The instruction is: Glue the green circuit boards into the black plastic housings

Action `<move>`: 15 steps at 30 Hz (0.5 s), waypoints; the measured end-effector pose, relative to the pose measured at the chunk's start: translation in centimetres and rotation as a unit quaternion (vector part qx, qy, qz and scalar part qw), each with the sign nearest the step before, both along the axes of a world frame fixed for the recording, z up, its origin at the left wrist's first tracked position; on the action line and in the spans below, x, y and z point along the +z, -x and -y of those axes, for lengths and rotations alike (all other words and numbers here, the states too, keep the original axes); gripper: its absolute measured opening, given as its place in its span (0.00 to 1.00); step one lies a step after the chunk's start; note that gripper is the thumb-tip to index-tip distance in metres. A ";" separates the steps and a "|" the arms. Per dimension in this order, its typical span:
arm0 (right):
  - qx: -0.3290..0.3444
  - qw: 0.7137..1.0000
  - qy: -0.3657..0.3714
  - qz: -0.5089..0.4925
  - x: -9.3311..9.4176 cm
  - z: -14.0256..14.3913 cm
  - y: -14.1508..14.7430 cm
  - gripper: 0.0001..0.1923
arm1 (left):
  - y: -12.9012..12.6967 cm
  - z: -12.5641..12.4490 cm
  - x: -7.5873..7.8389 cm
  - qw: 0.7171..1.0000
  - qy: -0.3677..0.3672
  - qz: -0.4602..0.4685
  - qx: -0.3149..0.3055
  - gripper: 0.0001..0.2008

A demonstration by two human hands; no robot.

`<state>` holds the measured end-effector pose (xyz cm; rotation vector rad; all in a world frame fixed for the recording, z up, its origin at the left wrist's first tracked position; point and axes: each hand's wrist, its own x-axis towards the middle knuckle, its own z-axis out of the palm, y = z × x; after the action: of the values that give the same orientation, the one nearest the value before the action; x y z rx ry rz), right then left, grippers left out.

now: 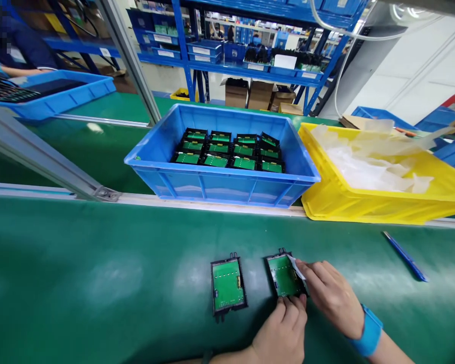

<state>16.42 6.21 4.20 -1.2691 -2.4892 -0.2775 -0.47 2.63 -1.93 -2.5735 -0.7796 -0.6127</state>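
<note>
Right hand (331, 296) pinching white strip (296, 267) over board (284, 276), fingers closed on it. Left hand (282, 331) fingertips pressing board's near edge, not gripping. Second board (227, 285) just left of held one, flat on belt (98, 283). Blue bin (220, 187) of boards beyond, yellow bin (364, 207) right of it, pen (405, 256) far right.

Two boards (228, 284) (284, 275) are laid side by side on the belt (98, 283); behind them, a bin (222, 182) is flanked rightward by a second bin (379, 205).
</note>
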 end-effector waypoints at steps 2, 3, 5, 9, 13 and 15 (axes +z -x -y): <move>0.004 1.000 0.001 0.000 0.1 0.0 0.0 0.13 | 0.1 0.0 0.2 1.000 0.002 0.001 0.001 0.19; 0.005 1.000 0.002 0.000 0.1 0.0 0.0 0.13 | 0.1 0.0 0.3 1.000 0.003 -0.002 -0.001 0.19; 0.007 1.000 0.002 0.001 0.1 -0.1 0.0 0.14 | 0.2 0.0 0.5 1.000 0.004 -0.009 -0.005 0.19; 0.010 1.000 -0.009 -0.001 0.1 -0.1 -0.1 0.14 | 0.3 0.0 0.6 1.000 0.008 -0.023 -0.006 0.19; 0.020 1.000 -0.010 -0.003 0.1 -0.1 -0.2 0.14 | 0.4 0.1 0.8 0.999 0.006 -0.044 -0.007 0.20; 0.021 1.000 -0.008 -0.002 0.1 -0.1 -0.2 0.14 | 0.5 0.1 1.0 0.999 0.009 -0.048 -0.009 0.20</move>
<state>16.65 6.29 4.32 -1.2079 -2.5032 -0.2835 -0.93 2.57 -0.95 -2.6068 -0.7356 -0.4865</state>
